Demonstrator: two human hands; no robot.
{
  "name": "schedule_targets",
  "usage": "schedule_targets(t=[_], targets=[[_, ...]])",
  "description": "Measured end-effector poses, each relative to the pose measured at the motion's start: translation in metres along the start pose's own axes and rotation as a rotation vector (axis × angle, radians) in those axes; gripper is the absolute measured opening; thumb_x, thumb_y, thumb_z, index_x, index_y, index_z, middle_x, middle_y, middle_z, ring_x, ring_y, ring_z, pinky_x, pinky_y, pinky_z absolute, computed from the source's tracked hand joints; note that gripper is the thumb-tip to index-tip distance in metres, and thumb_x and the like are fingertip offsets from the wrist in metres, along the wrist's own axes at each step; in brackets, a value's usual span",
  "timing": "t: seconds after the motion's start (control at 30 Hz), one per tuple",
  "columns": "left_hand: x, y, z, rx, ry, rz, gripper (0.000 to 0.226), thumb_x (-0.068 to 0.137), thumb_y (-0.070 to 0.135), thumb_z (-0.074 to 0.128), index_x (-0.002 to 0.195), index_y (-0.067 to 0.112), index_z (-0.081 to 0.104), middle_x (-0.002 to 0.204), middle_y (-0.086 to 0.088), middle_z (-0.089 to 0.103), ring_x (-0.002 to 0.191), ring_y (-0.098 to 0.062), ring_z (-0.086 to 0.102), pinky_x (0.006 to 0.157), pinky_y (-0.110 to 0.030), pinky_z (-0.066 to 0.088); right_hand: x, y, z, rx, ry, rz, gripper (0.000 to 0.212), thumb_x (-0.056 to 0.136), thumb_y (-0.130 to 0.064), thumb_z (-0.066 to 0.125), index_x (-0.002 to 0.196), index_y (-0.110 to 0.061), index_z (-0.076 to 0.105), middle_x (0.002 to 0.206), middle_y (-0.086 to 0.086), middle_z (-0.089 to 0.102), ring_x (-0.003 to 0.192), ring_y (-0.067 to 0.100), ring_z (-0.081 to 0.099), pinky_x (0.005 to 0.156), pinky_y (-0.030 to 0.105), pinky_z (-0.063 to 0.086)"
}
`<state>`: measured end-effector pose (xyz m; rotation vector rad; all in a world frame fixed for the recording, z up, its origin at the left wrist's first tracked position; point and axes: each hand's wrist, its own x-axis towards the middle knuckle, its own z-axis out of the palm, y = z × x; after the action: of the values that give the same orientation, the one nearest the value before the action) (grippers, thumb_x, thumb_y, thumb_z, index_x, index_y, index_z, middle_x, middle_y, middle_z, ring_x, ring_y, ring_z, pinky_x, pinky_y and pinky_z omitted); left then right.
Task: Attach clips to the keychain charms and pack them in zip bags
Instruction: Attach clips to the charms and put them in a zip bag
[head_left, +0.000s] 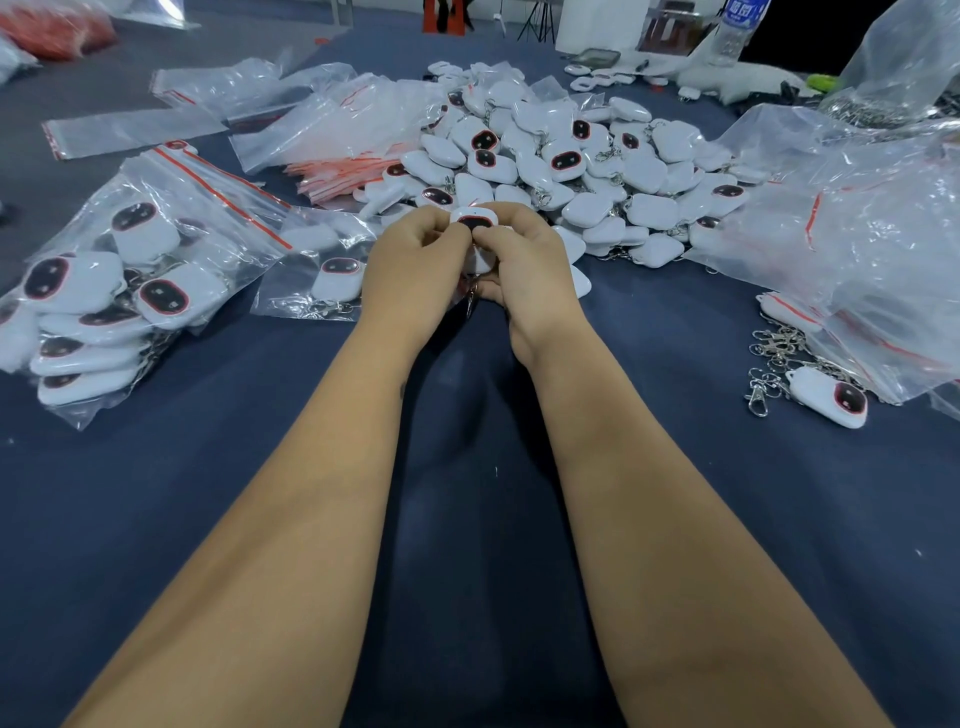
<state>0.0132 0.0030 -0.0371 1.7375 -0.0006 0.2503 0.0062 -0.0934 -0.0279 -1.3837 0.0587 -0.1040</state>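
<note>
— Head view first: what are the hands doing?
— Both meet at the middle of the table. The left hand (415, 260) and the right hand (524, 260) have their fingers curled round one white keychain charm (474, 222), pinching it between them. Its dark, red-rimmed face points up toward the camera.
— Is a clip on it?
— A bit of metal clip (470, 296) hangs below the hands, between the wrists. I cannot tell whether it is joined to the charm.
— What lies nearest?
— Just left of the left hand lies a small zip bag (291, 291) holding one charm with its clip. Farther left is a big zip bag (171, 218) with a red seal strip, stuffed with charms.
— And behind the hands?
— A broad heap of loose charms (597, 171), most white side up, a few showing dark faces, some with chains. Left of that heap sits a stack of empty zip bags (332, 171) with red strips, partly under a clear plastic sack (337, 114).
— The right side?
— A large crumpled plastic bag (872, 249), and near its front edge a tangle of loose metal clips (774, 353) beside a single charm (831, 397) lying on the dark blue tablecloth (467, 493).
— Anything at the far edge?
— A water bottle (737, 26), far right
</note>
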Motion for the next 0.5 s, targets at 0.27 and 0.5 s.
schedule_targets(t=[0.27, 0.5], targets=[[-0.0003, 0.0011, -0.0003, -0.025, -0.018, -0.002, 0.016, 0.085, 0.024, 0.056, 0.070, 0.025, 0.061, 0.068, 0.008, 0.060, 0.064, -0.013, 0.051, 0.065, -0.034, 0.042, 0.0000, 0.0011, 0.0003, -0.018, -0.001, -0.017, 0.016, 0.092, 0.002, 0.050, 0.099, -0.010, 0.060, 0.091, 0.009, 0.064, 0.082, 0.021, 0.061, 0.082, 0.042, 0.054], [-0.0013, 0.0020, -0.0016, -0.040, -0.032, 0.009, 0.013, 0.089, 0.031, 0.058, 0.083, 0.023, 0.067, 0.075, 0.003, 0.063, 0.061, -0.012, 0.053, 0.061, -0.032, 0.044, 0.0009, 0.0014, 0.0008, 0.032, 0.021, -0.006, 0.020, 0.089, 0.002, 0.050, 0.094, -0.013, 0.062, 0.097, 0.014, 0.067, 0.082, 0.021, 0.061, 0.074, 0.036, 0.051]])
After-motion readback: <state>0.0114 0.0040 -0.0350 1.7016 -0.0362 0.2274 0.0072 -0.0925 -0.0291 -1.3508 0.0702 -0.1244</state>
